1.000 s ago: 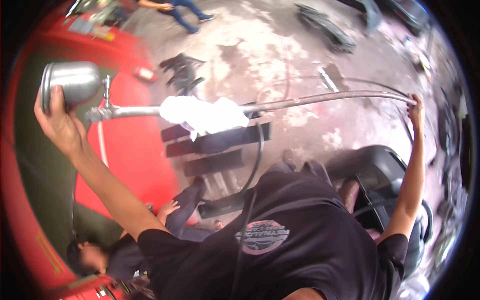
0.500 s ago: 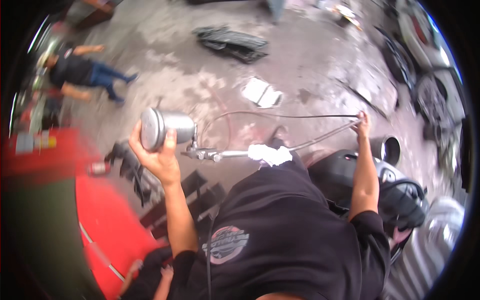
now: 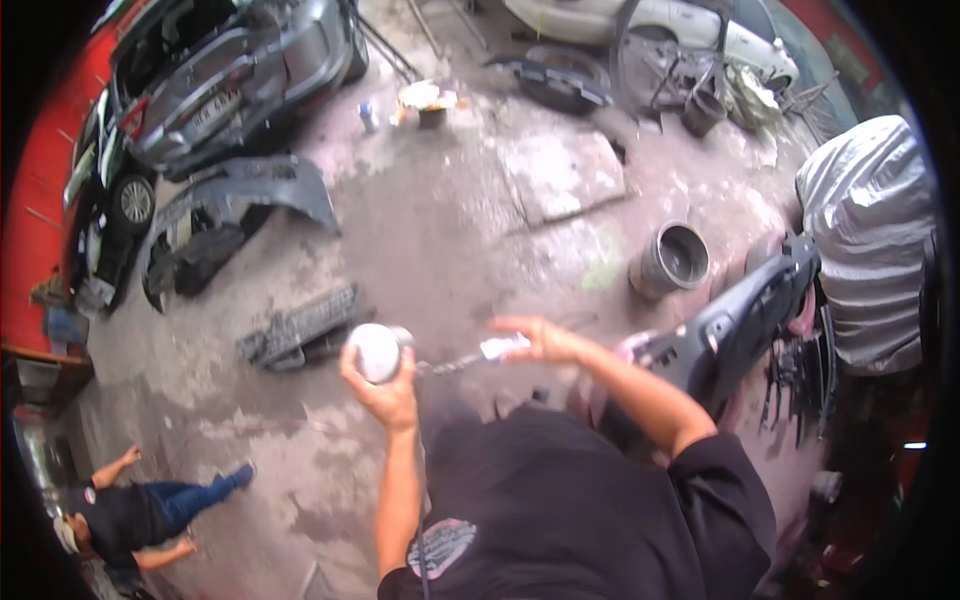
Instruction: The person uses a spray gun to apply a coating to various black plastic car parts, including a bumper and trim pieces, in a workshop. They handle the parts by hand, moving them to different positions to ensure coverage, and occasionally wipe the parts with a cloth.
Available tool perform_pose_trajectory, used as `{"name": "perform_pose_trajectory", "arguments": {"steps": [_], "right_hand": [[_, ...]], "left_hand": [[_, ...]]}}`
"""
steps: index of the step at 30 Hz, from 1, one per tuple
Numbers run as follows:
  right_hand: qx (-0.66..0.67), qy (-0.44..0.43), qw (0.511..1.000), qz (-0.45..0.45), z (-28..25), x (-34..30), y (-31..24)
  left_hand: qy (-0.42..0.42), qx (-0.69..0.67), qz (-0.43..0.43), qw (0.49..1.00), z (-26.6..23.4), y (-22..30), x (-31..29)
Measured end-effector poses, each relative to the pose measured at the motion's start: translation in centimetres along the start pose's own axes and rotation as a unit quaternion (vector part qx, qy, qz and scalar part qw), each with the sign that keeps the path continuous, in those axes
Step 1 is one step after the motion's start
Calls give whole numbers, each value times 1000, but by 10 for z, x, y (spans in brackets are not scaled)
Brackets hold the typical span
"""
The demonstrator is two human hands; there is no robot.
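My left hand (image 3: 385, 395) is closed around a silver spray gun cup (image 3: 377, 353), its round end toward me. From the cup a thin metallic spray gun body (image 3: 450, 364) runs right to a crumpled white cloth or paper (image 3: 505, 347). My right hand (image 3: 550, 340) is beside this white piece and overlaps its right end. Its fingers stretch left above it, apart and blurred; whether they touch it is hard to see. A dark hose or cord (image 3: 424, 540) hangs down over my black shirt.
A grey bumper (image 3: 260, 190) and a dark slatted car part (image 3: 300, 328) lie on the floor ahead left, near a grey car (image 3: 250, 80). Right are a bucket (image 3: 672, 260), a dark bumper (image 3: 715, 335) and a silver cover (image 3: 870, 240). Another person (image 3: 120, 520) stands at left.
My view has swung round, bringing the cars and bumpers in. The right hand has come from the stretched hose at far right to beside the white piece; the left still holds the cup.
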State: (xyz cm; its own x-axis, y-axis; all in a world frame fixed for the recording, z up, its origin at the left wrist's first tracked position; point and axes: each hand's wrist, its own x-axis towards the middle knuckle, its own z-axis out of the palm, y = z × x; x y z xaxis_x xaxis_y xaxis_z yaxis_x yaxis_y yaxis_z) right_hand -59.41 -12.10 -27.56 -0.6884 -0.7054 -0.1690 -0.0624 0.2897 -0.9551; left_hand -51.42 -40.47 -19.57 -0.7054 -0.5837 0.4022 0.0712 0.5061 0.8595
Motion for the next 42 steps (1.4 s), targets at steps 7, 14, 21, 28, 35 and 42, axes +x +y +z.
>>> {"name": "perform_pose_trajectory", "arguments": {"steps": [7,14,21,28,35,42], "right_hand": [[-127,66,988,53,-11,112,2],[-98,124,983,99,-70,222,-42],[-72,307,942,113,-116,272,-26],[19,413,899,141,-194,301,23],[71,439,876,187,-327,301,43],[74,465,865,172,-468,301,67]], "left_hand": [[-202,-102,89,970,136,-62,118],[-353,-148,180,906,219,-65,258],[-435,-194,197,857,318,-51,328],[-597,-178,223,750,449,-45,382],[-705,-200,96,673,582,52,486],[-608,-707,-20,362,631,226,591]]}}
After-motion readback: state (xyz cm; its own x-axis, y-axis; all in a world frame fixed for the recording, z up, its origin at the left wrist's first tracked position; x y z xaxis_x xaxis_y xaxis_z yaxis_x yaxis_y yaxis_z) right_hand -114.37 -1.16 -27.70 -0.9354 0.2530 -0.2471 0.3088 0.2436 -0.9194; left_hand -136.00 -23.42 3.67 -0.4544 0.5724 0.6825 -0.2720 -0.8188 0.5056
